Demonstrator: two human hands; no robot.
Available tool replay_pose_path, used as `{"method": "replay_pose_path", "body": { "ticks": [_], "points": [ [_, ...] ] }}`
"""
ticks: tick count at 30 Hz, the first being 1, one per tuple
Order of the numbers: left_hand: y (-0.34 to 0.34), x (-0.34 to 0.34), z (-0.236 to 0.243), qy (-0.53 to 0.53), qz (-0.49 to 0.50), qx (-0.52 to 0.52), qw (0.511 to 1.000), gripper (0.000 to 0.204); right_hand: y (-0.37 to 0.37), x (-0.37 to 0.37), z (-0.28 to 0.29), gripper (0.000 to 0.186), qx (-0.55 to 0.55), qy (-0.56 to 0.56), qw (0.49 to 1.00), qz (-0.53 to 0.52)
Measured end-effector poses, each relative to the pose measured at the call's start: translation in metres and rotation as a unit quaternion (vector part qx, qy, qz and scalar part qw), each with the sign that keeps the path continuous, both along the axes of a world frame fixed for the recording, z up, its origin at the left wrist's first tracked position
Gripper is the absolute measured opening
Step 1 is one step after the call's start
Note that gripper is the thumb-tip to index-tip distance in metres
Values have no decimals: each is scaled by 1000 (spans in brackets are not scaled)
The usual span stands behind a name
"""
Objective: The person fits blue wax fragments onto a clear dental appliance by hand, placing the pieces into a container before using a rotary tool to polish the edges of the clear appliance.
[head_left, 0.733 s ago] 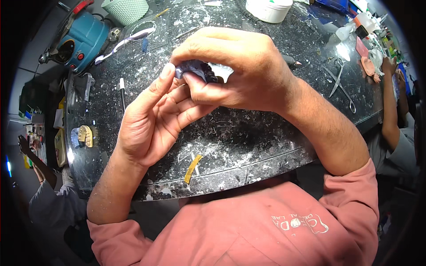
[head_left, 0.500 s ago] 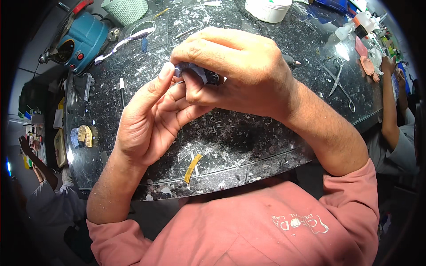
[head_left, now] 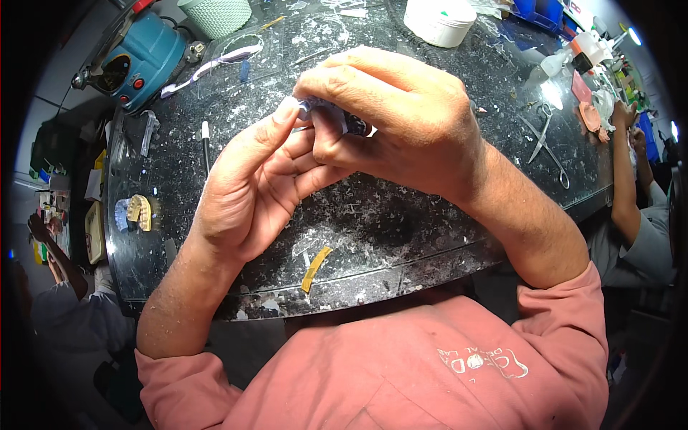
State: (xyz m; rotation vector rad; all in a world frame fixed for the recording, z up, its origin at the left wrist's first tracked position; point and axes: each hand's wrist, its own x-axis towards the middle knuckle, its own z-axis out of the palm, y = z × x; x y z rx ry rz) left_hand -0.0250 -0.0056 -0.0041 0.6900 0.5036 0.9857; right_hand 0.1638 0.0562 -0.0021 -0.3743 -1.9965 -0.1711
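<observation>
Since our fingers wrap around most of the dark blue piece (head_left: 352, 123), this one's more about feel than sight. It's held up off the surface (head_left: 430, 229), well in from the front edge. Our right hand (head_left: 408, 107) comes over the top and has it pinched between thumb and fingers. Our left hand (head_left: 251, 186) is half cupped, its thumb tip right by the shiny left end and its other fingers running in underneath. Whether those lower fingers actually grip anything, we can't tell, they're mostly hidden. So the two hands are together, basically meeting at the piece.

How we'd do it well: let the right hand do the holding and use the left thumb as a steady stop at the end. Light, even pressure is probably the way, because a small piece like that could twist or pop out if we squeeze one side. Propping the left fingers under it ought to give a bit of backup. We'd also tip it so the light gets in, as our own knuckles shade a lot of it.

Nothing's crowding us down low, btw: the yellow strip (head_left: 315, 270) lies near the front edge, the scissors (head_left: 546, 147) are off toward the right edge, and the yellowish tooth mould (head_left: 140, 213) sits by the left edge, so our wrists have room to turn.
</observation>
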Motion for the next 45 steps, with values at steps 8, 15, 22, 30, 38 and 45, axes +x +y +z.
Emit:
{"method": "replay_pose_path", "body": {
  "ticks": [8,15,22,30,38,45],
  "points": [
    [-4,9,3,25,23,-15,999,40,4,15,13,23,6,-38,999,-15],
    [-1,6,-8,27,39,-27,999,40,18,17,7,26,-102,-44,989,100],
    [-2,9,-5,9,6,-27,1000,42,8,10,-4,24,-88,-42,991,94],
    [-1,9,-4,4,23,-37,999,37,1,8,-2,28,-41,-81,996,8],
    [-2,15,-8,10,30,-18,999,43,30,51,30,24,-47,-13,997,-57],
    [5,5,-5,-60,108,-21,992,46,46,46,8,19,-163,-178,966,-97]
  ]
}}
